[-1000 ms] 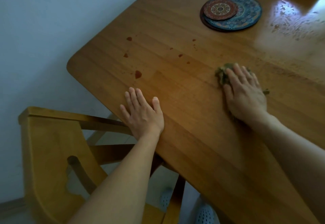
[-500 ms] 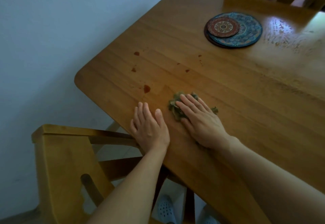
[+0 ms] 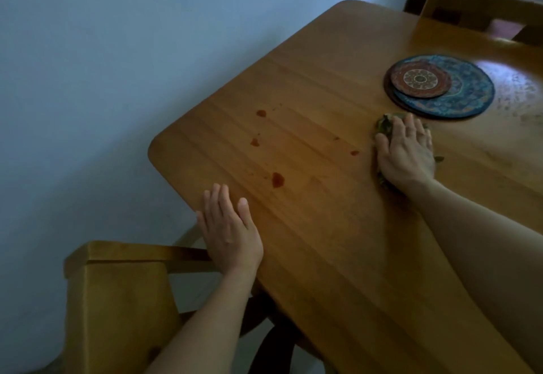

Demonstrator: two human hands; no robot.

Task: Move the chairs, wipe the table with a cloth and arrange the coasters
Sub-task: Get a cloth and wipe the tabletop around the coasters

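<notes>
Resting flat at the near edge of the table [image 3: 323,256], the left hand [image 3: 232,235] lies with fingers straight, holding nothing. Farther in, well apart from it, the right hand [image 3: 407,156] presses straight-fingered on the green cloth [image 3: 384,123], just before the stacked coasters [image 3: 458,94].

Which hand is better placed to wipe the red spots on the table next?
Right, probably. The right hand presses the cloth on the table, close to the nearest red spot. The left hand lies flat at the table edge with no cloth.
</notes>
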